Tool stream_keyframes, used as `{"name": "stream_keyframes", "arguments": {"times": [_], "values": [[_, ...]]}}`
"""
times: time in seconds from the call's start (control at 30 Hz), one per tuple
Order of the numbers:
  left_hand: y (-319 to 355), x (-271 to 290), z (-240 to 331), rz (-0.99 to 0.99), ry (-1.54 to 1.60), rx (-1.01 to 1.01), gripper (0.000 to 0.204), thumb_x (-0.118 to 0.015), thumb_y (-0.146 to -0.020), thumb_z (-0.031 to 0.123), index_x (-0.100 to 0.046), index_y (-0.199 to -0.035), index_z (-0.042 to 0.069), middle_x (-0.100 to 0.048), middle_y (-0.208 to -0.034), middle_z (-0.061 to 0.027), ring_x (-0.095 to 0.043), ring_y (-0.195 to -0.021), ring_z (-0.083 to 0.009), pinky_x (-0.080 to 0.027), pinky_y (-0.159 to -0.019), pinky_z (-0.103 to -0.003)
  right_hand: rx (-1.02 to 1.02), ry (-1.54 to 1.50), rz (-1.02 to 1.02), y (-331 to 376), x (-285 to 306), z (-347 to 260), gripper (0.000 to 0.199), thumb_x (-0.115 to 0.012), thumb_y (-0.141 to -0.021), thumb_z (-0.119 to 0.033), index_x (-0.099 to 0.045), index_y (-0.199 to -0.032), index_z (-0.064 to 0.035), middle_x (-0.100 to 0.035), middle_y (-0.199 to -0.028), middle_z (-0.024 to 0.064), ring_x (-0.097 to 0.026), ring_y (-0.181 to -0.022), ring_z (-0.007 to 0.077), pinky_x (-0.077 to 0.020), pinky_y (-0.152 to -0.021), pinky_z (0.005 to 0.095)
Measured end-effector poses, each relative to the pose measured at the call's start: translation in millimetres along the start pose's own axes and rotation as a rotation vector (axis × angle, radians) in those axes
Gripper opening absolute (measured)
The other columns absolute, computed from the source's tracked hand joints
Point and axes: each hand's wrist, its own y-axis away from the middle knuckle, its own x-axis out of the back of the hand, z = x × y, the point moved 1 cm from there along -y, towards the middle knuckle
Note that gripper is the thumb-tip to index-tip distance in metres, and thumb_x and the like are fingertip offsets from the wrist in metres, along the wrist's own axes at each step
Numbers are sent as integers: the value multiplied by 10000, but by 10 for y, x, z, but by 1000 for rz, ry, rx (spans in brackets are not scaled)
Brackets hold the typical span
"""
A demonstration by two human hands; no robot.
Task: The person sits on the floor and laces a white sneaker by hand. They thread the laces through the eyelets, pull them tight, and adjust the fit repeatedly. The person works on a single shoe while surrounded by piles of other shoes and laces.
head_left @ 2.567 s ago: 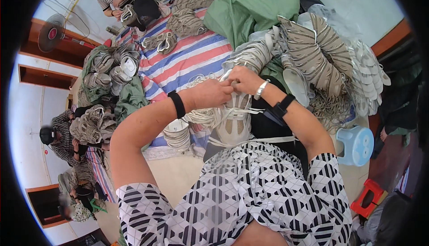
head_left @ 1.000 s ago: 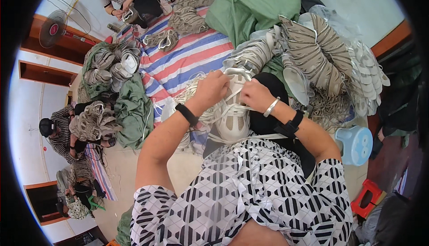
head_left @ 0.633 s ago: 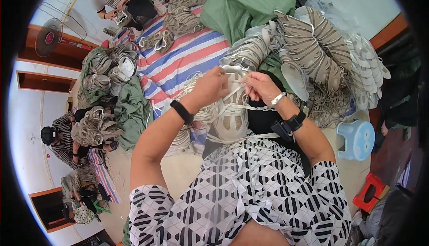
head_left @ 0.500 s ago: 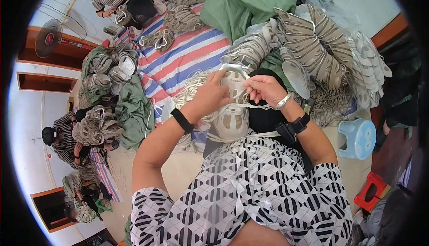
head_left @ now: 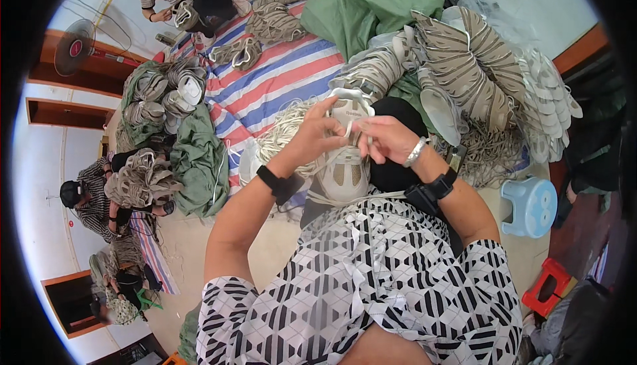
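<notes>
A beige mesh shoe upper (head_left: 343, 181) rests on my lap, its toe toward me and its pale opening away from me. My left hand (head_left: 313, 138) reaches over its left side, thumb and index finger pinched on a white shoelace (head_left: 349, 128). From the right, my right hand (head_left: 391, 141) pinches the same lace with bent fingers, close to the left fingertips. Both hands hover over the tongue and eyelet rows, partly hiding them. Another length of lace crosses my lap below the toe.
Bundled laces (head_left: 282, 133) lie left of the upper. Stacked shoe uppers (head_left: 464, 60) and a green cloth (head_left: 371, 7) are beyond, on a striped sheet (head_left: 265, 80). A blue stool (head_left: 531, 206) and red stool (head_left: 547, 285) stand right. Several people work at left.
My hands have come closer together over the tongue. The left fingers, spread before, now pinch the lace; the right hand has turned and lowered slightly.
</notes>
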Motion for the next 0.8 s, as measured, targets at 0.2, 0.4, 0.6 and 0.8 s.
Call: {"name": "stream_keyframes", "arguments": {"times": [0.2, 0.4, 0.6, 0.8], "values": [[-23, -129, -44, 193, -239, -13, 140, -770, -686, 249, -717, -789, 170, -478, -1354, -114, -414, -1201, -336, -332, -1013, -413, 85, 22, 145, -209, -38, 109, 200, -531, -945, -208, -598, -975, -22, -570, -586, 27, -478, -374, 87, -350, -345, 202], [-82, -9, -183, 149, -67, -58, 208, -668, -818, 282, -696, -946, 120, -529, -1264, -138, -466, -1155, -308, -347, -994, -394, 26, 120, 199, -153, -161, 86, 202, -550, -925, -212, -597, -936, -16, -591, -630, 50, -512, -421, 87, -373, -355, 206], [-84, 131, -87, 222, -178, 320, 364, -578, -857, 353, -580, -1077, 63, -630, -1009, -142, -608, -911, -290, -477, -799, -380, 52, 375, 163, -241, 49, 130, 180, -584, -879, -163, -621, -974, -14, -613, -671, 61, -550, -467, 112, -401, -394, 227], [-105, 73, 49, 179, -312, 327, 344, -529, -831, 234, -464, -1120, 60, -650, -774, -203, -635, -754, -398, -473, -699, -491, 497, 1312, 134, -250, -182, 211, 281, -559, -833, -81, -621, -1107, -88, -647, -768, 165, -632, -660, 326, -505, -597, 380]]}}
